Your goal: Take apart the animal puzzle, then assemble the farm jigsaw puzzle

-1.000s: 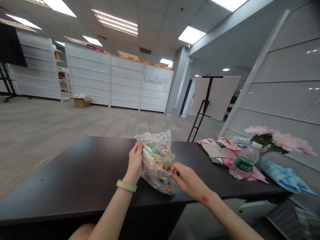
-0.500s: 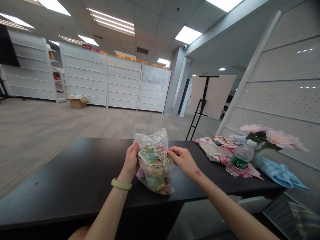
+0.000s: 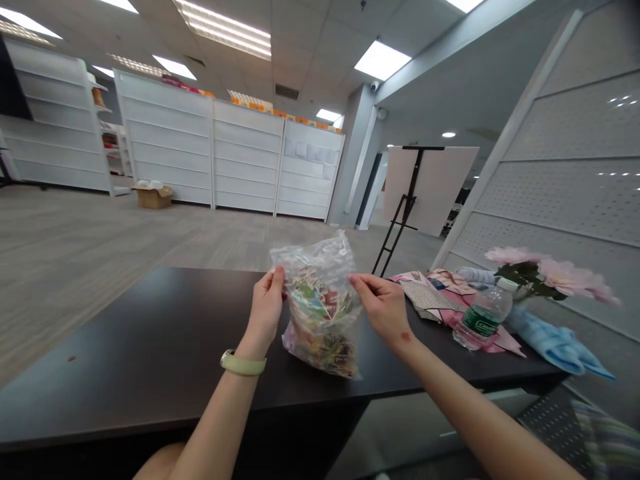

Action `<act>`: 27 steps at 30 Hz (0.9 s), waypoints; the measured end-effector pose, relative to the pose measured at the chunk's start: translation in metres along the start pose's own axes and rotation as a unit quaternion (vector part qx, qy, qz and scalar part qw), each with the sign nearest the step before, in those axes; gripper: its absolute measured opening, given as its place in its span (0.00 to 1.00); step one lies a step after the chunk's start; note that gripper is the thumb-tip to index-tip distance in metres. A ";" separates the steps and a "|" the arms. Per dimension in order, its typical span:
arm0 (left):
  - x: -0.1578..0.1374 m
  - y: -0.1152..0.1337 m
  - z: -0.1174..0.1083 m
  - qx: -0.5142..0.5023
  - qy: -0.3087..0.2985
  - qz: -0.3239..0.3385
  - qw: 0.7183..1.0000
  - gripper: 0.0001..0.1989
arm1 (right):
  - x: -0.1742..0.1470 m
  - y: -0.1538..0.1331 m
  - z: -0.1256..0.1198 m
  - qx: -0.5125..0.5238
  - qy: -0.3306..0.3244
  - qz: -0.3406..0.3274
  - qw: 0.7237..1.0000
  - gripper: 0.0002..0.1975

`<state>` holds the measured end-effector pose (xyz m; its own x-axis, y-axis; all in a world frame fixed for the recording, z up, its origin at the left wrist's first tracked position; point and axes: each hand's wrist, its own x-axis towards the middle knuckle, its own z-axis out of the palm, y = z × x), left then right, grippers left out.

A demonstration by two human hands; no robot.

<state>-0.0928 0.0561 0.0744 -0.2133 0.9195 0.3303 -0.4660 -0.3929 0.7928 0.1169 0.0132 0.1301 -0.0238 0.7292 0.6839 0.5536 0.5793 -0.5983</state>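
Plastic bag (image 3: 321, 310), see-through with colourful contents, is held upright, its bottom near the middle of the bench's (image 3: 150, 353) front edge. The left hand (image 3: 266, 308) has its grip closed on the bag's left side, the right hand (image 3: 383, 308) pinches the opposite side. Toward the bench's right end stands 1 bottle (image 3: 484, 319).

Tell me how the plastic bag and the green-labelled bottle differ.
The left hand and right hand hold the plastic bag; neither touches the bottle. The bag is crumpled and flexible-looking, while the bottle has a regular, moulded shape. The bag shows multicoloured contents; the bottle has a white cap. Both are see-through.
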 end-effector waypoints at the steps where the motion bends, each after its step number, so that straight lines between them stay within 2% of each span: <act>1: 0.000 -0.001 0.000 0.007 0.001 0.000 1.000 0.23 | -0.001 0.002 0.000 0.000 0.006 0.004 1.000 0.14; 4: -0.004 -0.006 -0.003 0.022 -0.034 0.006 0.999 0.22 | -0.006 0.008 -0.001 -0.001 -0.003 0.013 1.000 0.15; 7: -0.010 -0.010 -0.008 0.009 -0.129 -0.005 0.992 0.21 | -0.011 0.012 -0.003 0.003 0.019 0.031 0.999 0.16; 9: -0.016 -0.012 -0.013 0.003 -0.205 -0.030 0.978 0.25 | -0.012 0.014 -0.006 0.002 0.032 0.025 0.999 0.15; 10: -0.019 -0.012 -0.015 0.002 -0.240 -0.044 0.970 0.31 | -0.012 0.014 -0.007 -0.004 0.043 0.015 0.999 0.15; 12: -0.025 -0.014 -0.019 0.012 -0.303 -0.073 0.950 0.49 | -0.010 0.016 -0.011 -0.019 0.064 -0.004 0.998 0.15; 14: -0.032 -0.017 -0.020 0.037 -0.345 -0.092 0.933 0.64 | -0.005 0.017 -0.017 -0.010 0.043 -0.005 0.999 0.15; 16: -0.038 -0.021 -0.019 0.071 -0.357 -0.090 0.927 0.69 | 0.001 0.015 -0.023 0.051 0.001 0.009 0.999 0.15; 17: -0.041 -0.023 -0.018 0.085 -0.355 -0.082 0.927 0.69 | 0.005 0.012 -0.025 0.087 -0.013 0.017 0.996 0.20; 19: -0.045 -0.027 -0.017 0.104 -0.347 -0.067 0.930 0.67 | 0.014 0.001 -0.028 0.118 -0.030 0.024 0.992 0.35; 21: -0.048 -0.030 -0.016 0.112 -0.347 -0.065 0.929 0.67 | 0.024 -0.015 -0.027 0.057 -0.082 0.012 0.995 0.43; 22: -0.049 -0.030 -0.015 0.108 -0.349 -0.069 0.928 0.67 | 0.029 -0.024 -0.025 0.006 -0.123 -0.001 0.992 0.39; 24: -0.049 -0.031 -0.014 0.089 -0.351 -0.078 0.929 0.68 | 0.037 -0.037 -0.021 -0.080 -0.172 -0.027 0.982 0.22; 26: -0.048 -0.031 -0.013 0.065 -0.344 -0.083 0.933 0.70 | 0.043 -0.045 -0.019 -0.119 -0.142 -0.054 0.981 0.08; 27: -0.047 -0.031 -0.012 0.055 -0.339 -0.082 0.936 0.70 | 0.045 -0.047 -0.019 -0.126 -0.110 -0.067 0.984 0.06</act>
<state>-0.0783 0.0251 0.0279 0.4635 0.7807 0.4192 -0.3459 -0.2761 0.8967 0.1053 0.0120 0.1968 -0.2742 0.7302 0.6258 0.7213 0.5865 -0.3684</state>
